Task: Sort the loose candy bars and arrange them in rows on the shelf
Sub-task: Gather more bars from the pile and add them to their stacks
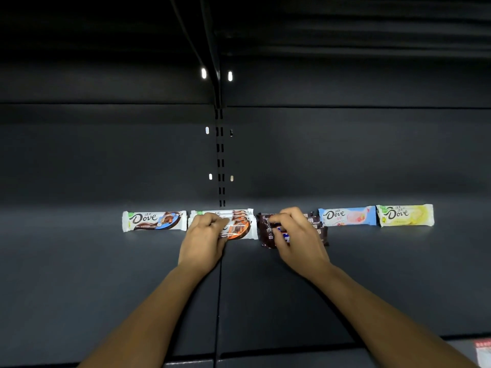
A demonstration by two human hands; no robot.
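The left hand [206,229] pinches the front bar of the white-and-orange wrapped candy bars [239,224]; the right hand [289,229] grips the dark brown wrapped bars [265,232] on the dark metal shelf [106,261]. Each bar should be pressed flush against its stack, ends aligned.

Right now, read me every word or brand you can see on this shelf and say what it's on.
"Dove": white and blue bar, far left.
"Dove": pink and blue bar.
"Dove": yellow bar, far right.
Unreadable: their small print, the orange-white stack under the left hand, the dark brown stack under the right hand, the red label bottom right.
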